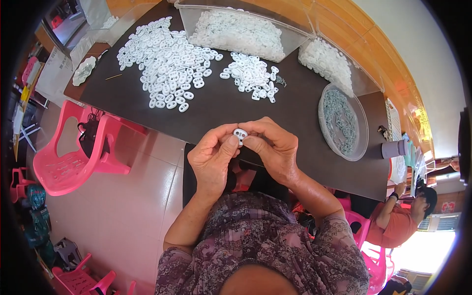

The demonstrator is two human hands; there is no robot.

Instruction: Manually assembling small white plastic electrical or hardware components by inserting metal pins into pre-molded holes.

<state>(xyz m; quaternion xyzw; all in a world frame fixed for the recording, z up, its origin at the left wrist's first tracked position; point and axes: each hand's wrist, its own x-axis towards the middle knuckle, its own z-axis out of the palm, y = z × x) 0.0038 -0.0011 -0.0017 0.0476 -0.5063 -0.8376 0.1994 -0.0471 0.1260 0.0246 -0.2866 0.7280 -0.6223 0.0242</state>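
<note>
Both my hands meet just off the near edge of the dark table. A small white plastic piece with two holes (240,133) is pinched between the fingertips of my left hand (215,153) and my right hand (275,147). Part of it, and whatever lies under my thumbs, is hidden by the fingers. Beyond my hands sits a small heap of white pieces (250,73), with a few small dark green bits (280,80) at its right side. A larger heap of white two-holed oval pieces (172,64) spreads over the table's left half.
Clear bins of white pieces (238,33) (325,63) line the table's back. At the right stands a round clear tub (364,129) of grey-green small parts (340,120), near a grey cylinder (395,149). Pink chairs (69,167) stand left; another person (400,216) sits at the right.
</note>
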